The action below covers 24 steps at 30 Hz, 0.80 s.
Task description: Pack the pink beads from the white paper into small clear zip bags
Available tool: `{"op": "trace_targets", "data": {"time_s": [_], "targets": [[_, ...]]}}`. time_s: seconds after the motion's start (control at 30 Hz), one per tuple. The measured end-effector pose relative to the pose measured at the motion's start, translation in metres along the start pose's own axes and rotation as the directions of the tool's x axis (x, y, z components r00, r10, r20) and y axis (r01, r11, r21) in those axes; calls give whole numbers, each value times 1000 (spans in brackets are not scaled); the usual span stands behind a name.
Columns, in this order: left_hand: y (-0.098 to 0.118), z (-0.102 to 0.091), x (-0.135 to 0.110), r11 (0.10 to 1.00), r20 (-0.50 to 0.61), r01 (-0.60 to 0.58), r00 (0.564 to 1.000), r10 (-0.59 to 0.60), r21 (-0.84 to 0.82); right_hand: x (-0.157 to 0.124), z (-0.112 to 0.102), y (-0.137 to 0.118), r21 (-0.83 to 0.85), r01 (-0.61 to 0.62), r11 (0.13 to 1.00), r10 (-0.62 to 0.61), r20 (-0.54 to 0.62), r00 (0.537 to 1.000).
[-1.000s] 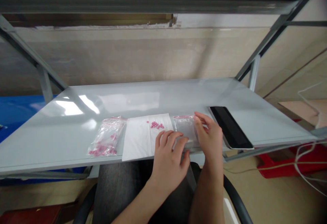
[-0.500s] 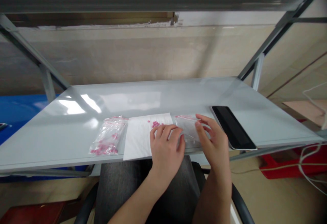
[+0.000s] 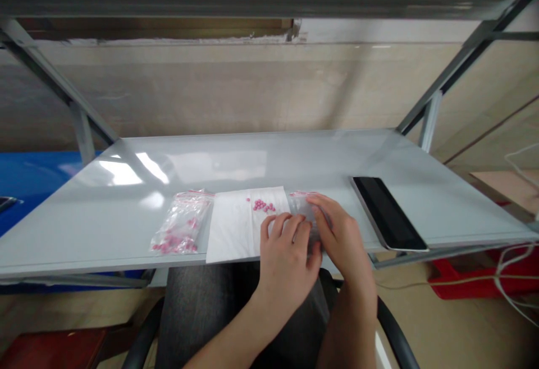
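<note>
A small clear zip bag (image 3: 302, 205) with a red seal lies near the front edge of the grey table (image 3: 261, 161). My left hand (image 3: 286, 251) rests on it with bent fingers, and my right hand (image 3: 339, 237) covers its right side, fingers curled over it. To its left lies a white paper sheet (image 3: 236, 226) with a small cluster of pink beads (image 3: 264, 206). Further left lies a clear bag of pink beads (image 3: 179, 228).
A black tablet or phone (image 3: 389, 220) lies face up at the table's right front. A metal shelf frame (image 3: 442, 77) surrounds the table. Red crates (image 3: 463, 276) and white cables (image 3: 511, 268) are on the floor at the right. My legs and chair sit below the table edge.
Both hands have closed together over the small clear bag; my right hand moved left from beside the black device, and my left hand shifted slightly right.
</note>
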<state>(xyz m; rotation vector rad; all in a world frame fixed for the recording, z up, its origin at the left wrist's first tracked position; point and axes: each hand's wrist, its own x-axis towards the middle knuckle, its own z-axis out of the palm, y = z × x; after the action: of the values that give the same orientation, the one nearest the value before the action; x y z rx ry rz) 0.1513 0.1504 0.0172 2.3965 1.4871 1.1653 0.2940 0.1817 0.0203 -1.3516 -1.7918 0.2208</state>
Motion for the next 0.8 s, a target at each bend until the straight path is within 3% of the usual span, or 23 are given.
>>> {"op": "trace_targets", "data": {"time_s": [0.13,0.33,0.8], "targets": [[5,-4,-6,999,91,16,996,-18,28,1,4,2,-51,33,998,-31,44,999],[9,-8,-12,997,179,5,984,-19,82,-3,5,3,-79,-33,996,41,100,994],[7,-12,-18,982,214,-76,976,39,171,-3,8,4,-142,-96,985,117,148,982]]}}
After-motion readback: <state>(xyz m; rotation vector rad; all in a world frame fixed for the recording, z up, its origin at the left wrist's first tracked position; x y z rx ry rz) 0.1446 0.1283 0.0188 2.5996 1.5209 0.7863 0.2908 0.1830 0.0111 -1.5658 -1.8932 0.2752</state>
